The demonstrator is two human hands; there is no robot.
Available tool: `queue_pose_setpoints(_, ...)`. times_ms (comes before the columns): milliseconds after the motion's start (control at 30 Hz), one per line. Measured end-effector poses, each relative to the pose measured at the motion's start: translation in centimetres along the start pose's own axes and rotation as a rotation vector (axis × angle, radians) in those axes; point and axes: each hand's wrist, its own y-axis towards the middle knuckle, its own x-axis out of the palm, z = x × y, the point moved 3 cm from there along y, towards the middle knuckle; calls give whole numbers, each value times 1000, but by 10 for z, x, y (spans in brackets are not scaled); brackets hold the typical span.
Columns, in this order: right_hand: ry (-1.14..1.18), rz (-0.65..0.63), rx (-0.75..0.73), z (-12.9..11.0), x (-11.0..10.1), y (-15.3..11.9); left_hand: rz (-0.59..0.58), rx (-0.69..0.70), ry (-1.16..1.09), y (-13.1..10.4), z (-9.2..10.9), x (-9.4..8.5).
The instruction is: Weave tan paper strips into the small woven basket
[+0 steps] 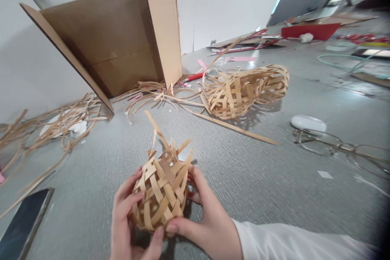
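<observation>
A small woven basket (161,195) of pale flat strips sits between my two hands, low in the middle of the head view. Loose strip ends stick out from its far side. My left hand (126,219) curls round its left side, with the thumb at the near edge. On the right, my right hand (207,219) grips it with the thumb at the near bottom edge and fingers along the side. Both hands are closed on the weave. The basket's underside is hidden.
A longer woven piece (243,91) lies beyond, near a red-handled tool (195,76) and loose strips (231,124). An open cardboard box (106,40) stands behind. Eyeglasses (344,146) and a white oval case (308,123) lie right, a phone (26,223) left.
</observation>
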Motion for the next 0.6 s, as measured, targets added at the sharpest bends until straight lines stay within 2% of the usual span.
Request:
queue_pose_setpoints(100, -38, -24, -17, 2, 1, -2, -2, -24, 24, -2, 0, 1)
queue_pose_setpoints(200, -93, -21, -90, -1, -2, -2, 54, -53, -5, -2, -1, -1)
queue_pose_setpoints(300, -203, 88, -226, -11, -12, 1, 112, -57, -21, -2, -1, -4)
queue_pose_setpoints(400, -331, 207, -367, -27, -25, 8, 88, -46, 19, -1, -1, -6)
queue_pose_setpoints(500, -430, 165, -469, -41, -31, 13, 20, 18, 66, -1, 1, -5)
queue_pose_setpoints(600, -446, 94, -526, -51, -30, 15, -11, 152, 109, -2, 7, -3)
